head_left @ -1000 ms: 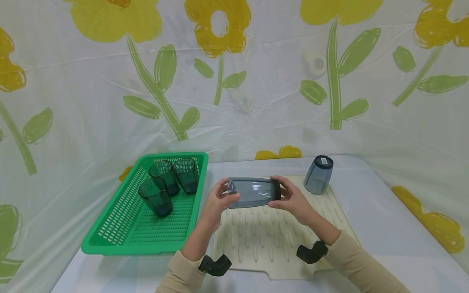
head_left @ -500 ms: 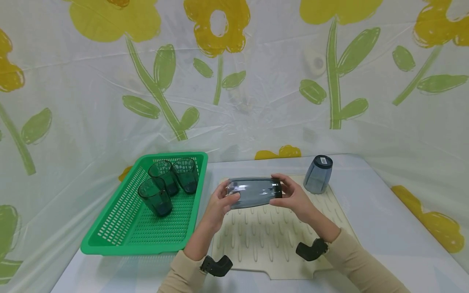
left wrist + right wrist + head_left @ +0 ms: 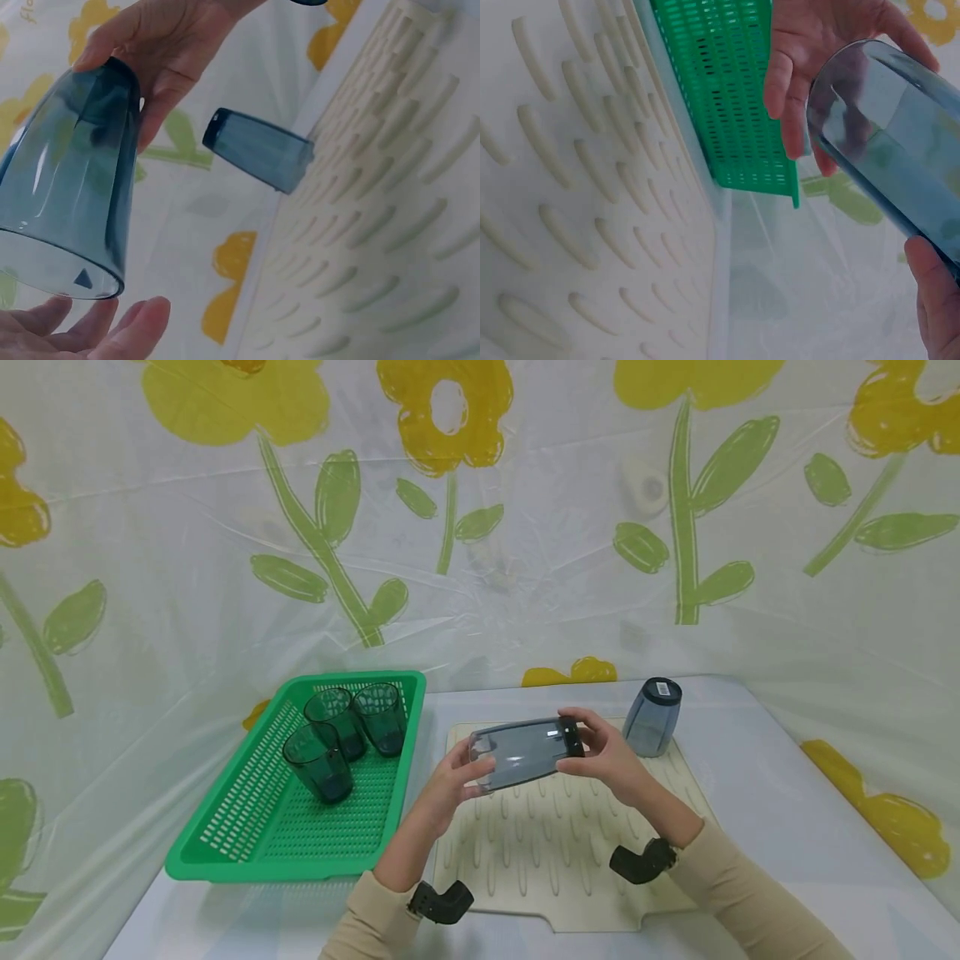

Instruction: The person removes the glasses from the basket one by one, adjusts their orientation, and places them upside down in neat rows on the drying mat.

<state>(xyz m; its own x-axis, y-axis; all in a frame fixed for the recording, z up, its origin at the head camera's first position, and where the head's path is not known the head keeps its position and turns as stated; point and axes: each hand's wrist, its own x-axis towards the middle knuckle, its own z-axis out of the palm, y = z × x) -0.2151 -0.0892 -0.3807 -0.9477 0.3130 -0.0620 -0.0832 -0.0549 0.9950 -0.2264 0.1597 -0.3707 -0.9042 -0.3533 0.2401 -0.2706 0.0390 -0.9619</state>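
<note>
A blue-grey drinking glass (image 3: 521,753) is held in the air on its side, slightly tilted, its dark base toward the right. My right hand (image 3: 606,758) grips that base between thumb and fingers, also visible in the left wrist view. At the rim end is my left hand (image 3: 448,783); its fingers (image 3: 97,322) are relaxed beside the rim, not curled round it. Whether they touch the glass is hard to tell. A second blue-grey glass (image 3: 652,720) stands upside down on the cream ridged drying mat (image 3: 555,860), near its back right corner.
To the left, a green plastic basket (image 3: 247,870) holds three green glasses (image 3: 318,764), upright or leaning. White table surface (image 3: 765,793) extends right of the mat. Behind hangs a flower-print curtain (image 3: 540,610).
The held glass has tilted, its base end rising and shifting a little right with my right hand. My left hand has stayed almost in place near the rim, its hold looking looser.
</note>
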